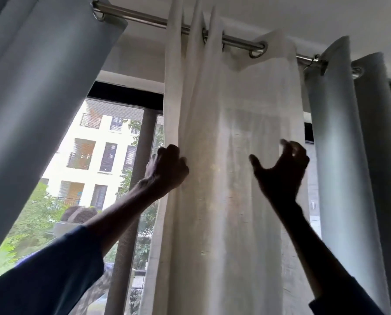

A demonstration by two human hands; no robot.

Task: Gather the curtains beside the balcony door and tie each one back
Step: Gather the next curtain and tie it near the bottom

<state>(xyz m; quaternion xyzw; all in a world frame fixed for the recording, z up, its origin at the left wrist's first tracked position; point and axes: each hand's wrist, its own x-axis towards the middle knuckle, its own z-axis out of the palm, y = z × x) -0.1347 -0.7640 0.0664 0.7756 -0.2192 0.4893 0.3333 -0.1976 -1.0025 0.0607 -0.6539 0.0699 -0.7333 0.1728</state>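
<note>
Dark blue left sleeve (37, 280) fills the bottom corner, forearm raised; left grip (167, 169) curled round the left-hand folds of the white sheer eyelet curtain (231, 137), bunching them; right grip (281, 171) in front of the same curtain's right part, thumb spread, fingers hooked and blurred, holding nothing; sheer curtain hangs mid-frame from the steel curtain rod (144, 17), between grey-blue opaque left curtain (42, 110) and grey-blue opaque right curtain (340, 144); dark window post (148, 133) and cream apartment building (64, 153) show in the gap beside the left grip.
</note>
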